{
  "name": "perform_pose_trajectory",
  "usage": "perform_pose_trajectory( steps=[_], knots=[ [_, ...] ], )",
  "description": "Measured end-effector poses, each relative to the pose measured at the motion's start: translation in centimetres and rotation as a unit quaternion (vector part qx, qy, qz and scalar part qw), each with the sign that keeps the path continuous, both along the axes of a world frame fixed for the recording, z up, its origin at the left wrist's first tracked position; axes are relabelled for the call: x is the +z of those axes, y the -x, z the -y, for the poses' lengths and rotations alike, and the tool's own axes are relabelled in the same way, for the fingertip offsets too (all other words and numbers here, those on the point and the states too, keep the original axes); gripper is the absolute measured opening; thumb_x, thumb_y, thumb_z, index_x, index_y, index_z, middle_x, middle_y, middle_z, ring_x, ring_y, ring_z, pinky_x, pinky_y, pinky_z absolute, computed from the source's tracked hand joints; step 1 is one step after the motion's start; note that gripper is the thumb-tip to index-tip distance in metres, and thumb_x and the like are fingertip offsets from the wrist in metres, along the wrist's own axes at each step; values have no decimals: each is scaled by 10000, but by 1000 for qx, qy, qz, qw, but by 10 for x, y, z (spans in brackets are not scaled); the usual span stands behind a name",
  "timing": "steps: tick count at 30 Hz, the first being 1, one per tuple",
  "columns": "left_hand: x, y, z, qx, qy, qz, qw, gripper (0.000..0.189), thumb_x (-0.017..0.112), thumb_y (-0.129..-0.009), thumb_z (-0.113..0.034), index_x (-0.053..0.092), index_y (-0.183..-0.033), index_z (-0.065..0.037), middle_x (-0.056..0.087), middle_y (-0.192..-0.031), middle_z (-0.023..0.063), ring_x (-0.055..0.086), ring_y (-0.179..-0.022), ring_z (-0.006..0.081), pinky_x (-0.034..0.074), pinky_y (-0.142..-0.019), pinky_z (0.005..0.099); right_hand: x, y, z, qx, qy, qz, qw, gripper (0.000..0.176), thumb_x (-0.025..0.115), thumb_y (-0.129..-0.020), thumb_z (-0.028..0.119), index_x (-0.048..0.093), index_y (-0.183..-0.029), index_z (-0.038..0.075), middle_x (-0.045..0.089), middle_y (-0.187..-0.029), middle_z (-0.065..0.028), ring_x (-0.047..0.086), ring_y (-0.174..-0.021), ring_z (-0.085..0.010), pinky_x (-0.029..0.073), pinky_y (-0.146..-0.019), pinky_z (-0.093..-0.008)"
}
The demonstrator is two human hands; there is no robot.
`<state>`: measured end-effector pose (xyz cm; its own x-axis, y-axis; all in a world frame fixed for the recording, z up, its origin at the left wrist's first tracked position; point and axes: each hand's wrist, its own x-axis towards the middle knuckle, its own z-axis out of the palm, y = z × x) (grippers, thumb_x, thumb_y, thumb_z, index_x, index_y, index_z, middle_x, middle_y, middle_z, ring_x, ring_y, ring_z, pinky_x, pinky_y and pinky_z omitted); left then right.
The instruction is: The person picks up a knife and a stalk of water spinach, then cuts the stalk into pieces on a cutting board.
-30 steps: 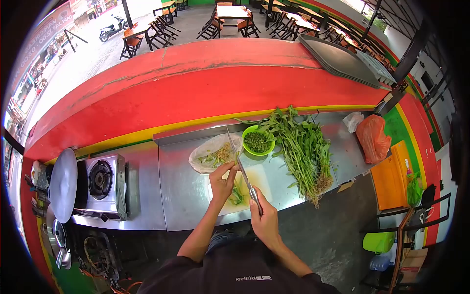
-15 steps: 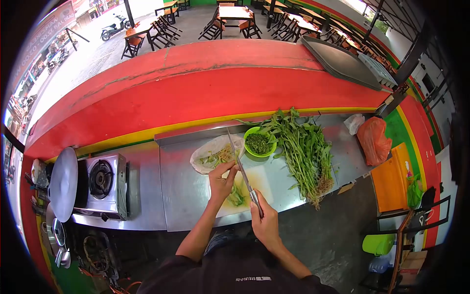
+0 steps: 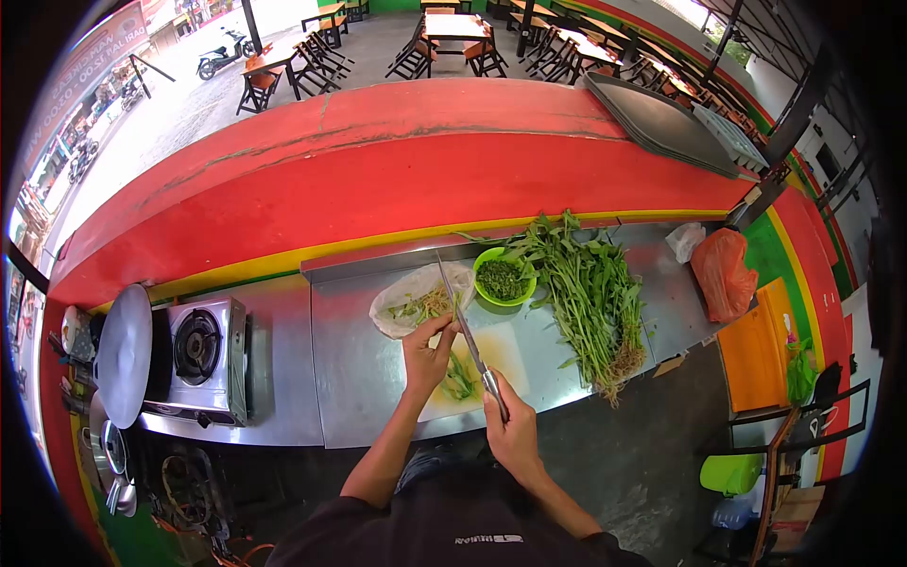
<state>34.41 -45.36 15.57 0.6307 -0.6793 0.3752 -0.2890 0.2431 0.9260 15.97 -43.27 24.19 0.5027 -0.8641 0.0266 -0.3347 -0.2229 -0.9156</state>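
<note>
Gripping the knife [image 3: 466, 331] by its handle, the right hand [image 3: 510, 425] is closed at the lower middle of the frame, the blade pointing up and slightly left. The left hand [image 3: 427, 359] has its thumb and fingers drawn together right beside the blade; whatever lies between them is too small to tell. Below the blade, cut green stems [image 3: 460, 380] lie on a pale, stained cutting board [image 3: 504, 352] on the metal counter [image 3: 354, 378]. Just above the left hand, an open plastic bag [image 3: 385, 307] holds roots and stem scraps [image 3: 425, 304]. Near the blade's right side sits a bright green bowl [image 3: 506, 302] of chopped greens [image 3: 501, 278]. Right of it, a large bundle of leafy greens [image 3: 590, 293] lies with its roots toward the counter's front edge.
</note>
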Motion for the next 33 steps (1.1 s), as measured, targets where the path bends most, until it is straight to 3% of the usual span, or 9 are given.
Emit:
perform_pose_trajectory(
  steps=[7, 11, 17, 22, 33],
  knots=[
    [-9, 2, 5, -19, 21, -64, 998, 197, 721, -922, -81, 720, -1093, 17, 742, -914, 108, 691, -871, 150, 535, -824, 283, 1, 1, 0, -4, -5, 9, 1000, 363, 562, -990, 105, 561, -1326, -32, 617, -784, -124, 502, -598, -123, 455, -576, -296],
    [-12, 5, 4, -25, 10, -58, 998, 189, 691, -944, -79, 716, -1099, 27, 748, -975, 106, 694, -915, 148, 532, -857, 286, -2, 2, 2, -8, 23, 22, 999, 365, 564, -990, 106, 560, -1329, -31, 614, -777, -128, 509, -600, -123, 455, -573, -298],
    [-8, 15, -1, -13, 1, -4, 1000, 204, 731, -898, -49, 734, -1096, -5, 751, -953, 125, 705, -870, 174, 532, -801, 286, -3, 2, 4, -14, 14, 7, 1000, 370, 567, -988, 108, 558, -1330, -31, 615, -776, -145, 523, -601, -138, 462, -583, -307],
    [-6, 17, -3, 8, -21, 4, 1000, 176, 721, -927, -104, 742, -1062, 8, 765, -915, 91, 703, -843, 135, 546, -798, 283, -6, 2, 4, -14, 22, 3, 1000, 377, 569, -986, 114, 555, -1333, -32, 634, -794, -161, 547, -607, -159, 475, -598, -322],
    [-15, 17, 0, -19, -4, -49, 999, 210, 717, -915, -52, 720, -1112, 20, 755, -973, 119, 707, -892, 157, 543, -836, 292, -4, 5, 0, -15, 7, 8, 1000, 372, 565, -991, 126, 560, -1326, -36, 612, -764, -138, 523, -591, -145, 463, -580, -317]
  ],
)
